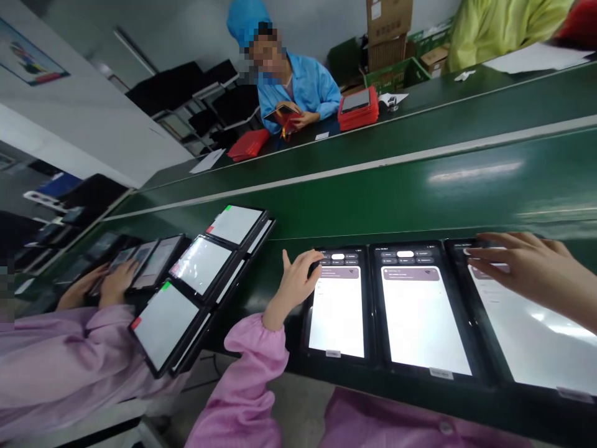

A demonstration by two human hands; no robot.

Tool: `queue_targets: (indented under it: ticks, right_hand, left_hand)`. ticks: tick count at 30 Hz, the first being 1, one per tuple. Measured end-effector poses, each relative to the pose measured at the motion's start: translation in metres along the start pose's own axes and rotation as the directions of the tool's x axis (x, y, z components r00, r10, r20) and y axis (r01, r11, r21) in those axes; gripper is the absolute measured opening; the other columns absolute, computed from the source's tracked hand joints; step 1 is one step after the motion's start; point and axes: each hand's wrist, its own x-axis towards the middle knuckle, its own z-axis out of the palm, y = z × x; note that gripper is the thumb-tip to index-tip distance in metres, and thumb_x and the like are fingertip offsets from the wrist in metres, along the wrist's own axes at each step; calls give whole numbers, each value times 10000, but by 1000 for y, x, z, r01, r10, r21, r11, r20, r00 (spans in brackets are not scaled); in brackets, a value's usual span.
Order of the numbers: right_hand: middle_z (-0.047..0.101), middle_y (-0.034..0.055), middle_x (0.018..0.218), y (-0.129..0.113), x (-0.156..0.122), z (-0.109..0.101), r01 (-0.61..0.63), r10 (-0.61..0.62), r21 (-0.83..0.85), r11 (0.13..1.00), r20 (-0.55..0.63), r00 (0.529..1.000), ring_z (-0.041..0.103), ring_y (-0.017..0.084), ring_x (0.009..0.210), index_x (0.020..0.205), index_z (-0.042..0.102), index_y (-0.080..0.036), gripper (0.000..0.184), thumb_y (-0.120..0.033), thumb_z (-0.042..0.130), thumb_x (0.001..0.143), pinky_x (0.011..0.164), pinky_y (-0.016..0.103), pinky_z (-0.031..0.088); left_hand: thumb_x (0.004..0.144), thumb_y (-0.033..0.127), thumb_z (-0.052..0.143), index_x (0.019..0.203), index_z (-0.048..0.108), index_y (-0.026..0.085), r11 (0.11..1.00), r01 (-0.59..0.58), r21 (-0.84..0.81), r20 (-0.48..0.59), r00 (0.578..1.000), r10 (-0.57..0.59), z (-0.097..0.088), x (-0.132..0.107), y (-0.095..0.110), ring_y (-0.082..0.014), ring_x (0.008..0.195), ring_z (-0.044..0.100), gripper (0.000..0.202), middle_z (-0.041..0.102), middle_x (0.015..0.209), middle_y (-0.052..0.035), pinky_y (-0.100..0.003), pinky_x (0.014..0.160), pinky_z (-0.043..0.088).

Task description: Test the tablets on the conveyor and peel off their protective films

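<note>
Three lit tablets lie side by side in front of me: a left tablet (340,317), a middle tablet (424,323) and a right tablet (536,342). Each shows a mostly white screen with a panel near its top. My left hand (298,280) is at the upper left corner of the left tablet, thumb raised apart and fingers bent over the screen's edge. Over the top of the right tablet reaches my right hand (527,261), its fingers stretched out and covering part of the panel. Neither hand grips anything; fingertip contact is hard to tell.
To my left stand stacked tablets (203,264) with white screens. Beyond them a co-worker's hands (116,283) handle more tablets. Across the green bench (354,196), a person in blue (303,81) holds a tablet near red stacks (358,111).
</note>
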Motion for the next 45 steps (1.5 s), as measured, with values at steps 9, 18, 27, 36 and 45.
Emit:
queue_targets:
  ticks: [9, 18, 27, 36, 45]
  right_hand:
    - [610, 139, 1484, -89, 45, 51, 123, -117, -20, 992, 179, 977, 620, 354, 1236, 1346, 723, -275, 475, -477, 353, 1126, 927, 508, 527]
    - [648, 135, 1423, -85, 51, 61, 100, -97, 1, 995, 248, 964, 620, 352, 1215, 1294, 748, -294, 438, -419, 372, 1105, 900, 503, 532]
    - [684, 134, 1363, -96, 49, 64, 89, -86, -2, 996, 198, 976, 645, 329, 1185, 1256, 754, -268, 367, -315, 433, 1085, 915, 478, 527]
    - [641, 169, 1428, -52, 9, 3, -48, 46, -52, 997, -53, 998, 681, 315, 1166, 1418, 629, -207, 497, -474, 317, 1138, 917, 462, 544]
    - [730, 108, 981, 9, -84, -40, -126, 93, -140, 982, -221, 971, 708, 250, 762, 1094, 619, -252, 416, -578, 364, 1129, 485, 330, 439]
  left_hand:
    - [1030, 231, 412, 1242, 654, 248, 997, -60, 49, -17, 998, 61, 1, 2, -2, -282, 1273, 677, 322, 754, 1313, -102, -850, 1238, 57]
    - [1011, 181, 408, 1245, 671, 263, 994, -83, 76, -37, 996, 86, 7, 1, -6, -250, 1254, 686, 361, 765, 1288, -75, -805, 1268, 82]
    - [1038, 214, 361, 1348, 612, 238, 971, -218, 96, -71, 972, 225, -5, 5, 6, -243, 1421, 588, 400, 700, 1403, -107, -613, 1322, 266]
    - [1035, 187, 368, 1403, 555, 230, 944, -320, 79, 57, 947, 316, 19, 18, 37, -231, 1333, 651, 415, 712, 1387, -96, -680, 1318, 216]
    - [1034, 193, 380, 1381, 594, 239, 954, -298, 20, 98, 950, 295, 27, 14, 44, -225, 1346, 642, 411, 727, 1370, -83, -666, 1344, 80]
